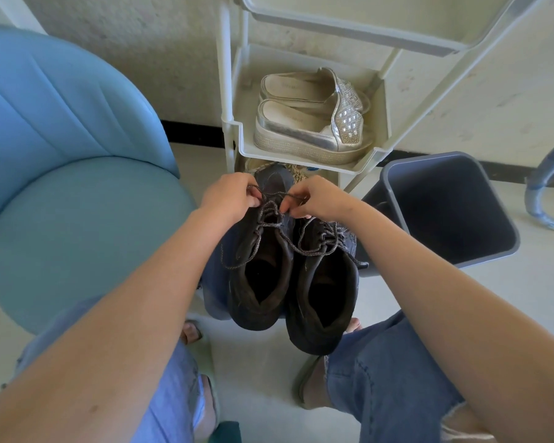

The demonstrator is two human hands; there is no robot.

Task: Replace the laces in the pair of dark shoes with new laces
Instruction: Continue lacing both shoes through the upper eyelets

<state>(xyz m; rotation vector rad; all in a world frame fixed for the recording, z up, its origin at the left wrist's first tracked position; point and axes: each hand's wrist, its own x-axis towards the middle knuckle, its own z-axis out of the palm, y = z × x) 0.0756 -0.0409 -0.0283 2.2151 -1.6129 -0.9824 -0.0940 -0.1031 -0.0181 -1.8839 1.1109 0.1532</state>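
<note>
Two dark shoes stand side by side in front of my knees, toes pointing away: the left shoe and the right shoe. Both carry grey speckled laces. My left hand pinches a loop of the left shoe's lace near the toe end. My right hand pinches the same lace from the other side, and a short stretch runs taut between the two hands. The right shoe's lace lies loose across its tongue. My fingertips hide the lowest eyelets.
A white shelf rack stands just beyond the shoes, holding a pair of silver platform shoes. A dark grey bin sits to the right, a blue chair to the left. My knees in jeans frame the bottom.
</note>
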